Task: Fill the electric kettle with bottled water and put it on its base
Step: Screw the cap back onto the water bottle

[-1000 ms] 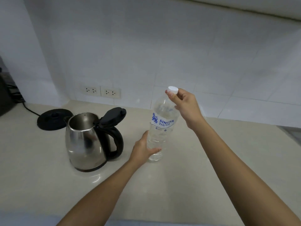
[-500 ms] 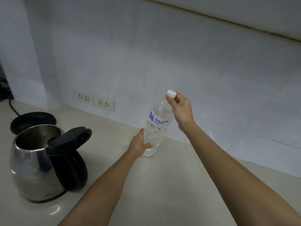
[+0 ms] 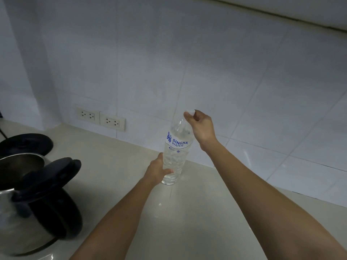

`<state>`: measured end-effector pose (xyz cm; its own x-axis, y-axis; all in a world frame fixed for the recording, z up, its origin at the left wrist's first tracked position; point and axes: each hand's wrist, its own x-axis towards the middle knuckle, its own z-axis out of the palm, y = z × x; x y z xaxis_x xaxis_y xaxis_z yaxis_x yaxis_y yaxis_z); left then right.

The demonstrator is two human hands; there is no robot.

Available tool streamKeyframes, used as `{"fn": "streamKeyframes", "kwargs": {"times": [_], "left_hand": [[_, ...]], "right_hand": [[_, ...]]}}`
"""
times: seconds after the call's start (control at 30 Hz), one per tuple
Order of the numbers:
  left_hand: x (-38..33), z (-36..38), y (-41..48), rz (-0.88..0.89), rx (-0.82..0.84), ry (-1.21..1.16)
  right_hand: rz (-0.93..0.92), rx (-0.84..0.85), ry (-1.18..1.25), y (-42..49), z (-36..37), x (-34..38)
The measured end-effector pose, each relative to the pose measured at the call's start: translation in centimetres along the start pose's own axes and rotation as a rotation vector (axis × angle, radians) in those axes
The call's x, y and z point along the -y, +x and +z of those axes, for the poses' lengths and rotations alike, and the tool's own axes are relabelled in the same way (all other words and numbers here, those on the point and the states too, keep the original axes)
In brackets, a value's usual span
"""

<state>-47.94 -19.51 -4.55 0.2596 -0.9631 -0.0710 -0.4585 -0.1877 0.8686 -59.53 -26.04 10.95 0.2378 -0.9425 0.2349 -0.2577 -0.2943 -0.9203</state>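
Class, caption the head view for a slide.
Left hand holds the bottle, right hand pinches its cap, open kettle beside.

Left hand [image 3: 158, 170] grips low; right hand [image 3: 201, 125] pinches above.

Single wide-angle view, worn on the head. Aimed forward and down across the counter [image 3: 187, 222] toward the tiled wall [image 3: 187, 62]. Close range: left hand [image 3: 159, 169] and right hand [image 3: 201, 126] mid-frame at full reach; kettle [image 3: 18, 222] cropped at left edge.
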Motion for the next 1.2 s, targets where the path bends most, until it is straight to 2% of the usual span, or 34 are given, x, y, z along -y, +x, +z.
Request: {"fn": "streamKeyframes", "kwargs": {"times": [0.27,0.43,0.53,0.67,1.0,1.2], "left_hand": [[-0.7,-0.7,-1.1,-0.017,-0.041,-0.008],[-1.8,-1.6,-2.6,-0.005,-0.014,-0.025],[-2.7,-2.0,-4.2,-0.007,-0.002,-0.033],[-4.0,-3.0,-7.1,0.016,0.02,-0.004],[-4.1,-7.2,-15.6,0.153,-0.065,0.194],[-1.8,-10.2,-23.0,0.275,-0.056,0.203]], "right_hand": [[0.026,0.061,-0.103,-0.1,-0.3,0.9],[0.024,0.256,-0.375,-0.8,-1.2,2.0],[0.035,0.299,-0.527,-2.5,-1.7,2.0],[0.028,0.256,-0.539,-5.4,-1.8,1.6],[-0.091,0.111,-0.582,-14.5,1.3,2.6],[-0.011,0.112,-0.55,-20.5,4.6,3.5]]}}
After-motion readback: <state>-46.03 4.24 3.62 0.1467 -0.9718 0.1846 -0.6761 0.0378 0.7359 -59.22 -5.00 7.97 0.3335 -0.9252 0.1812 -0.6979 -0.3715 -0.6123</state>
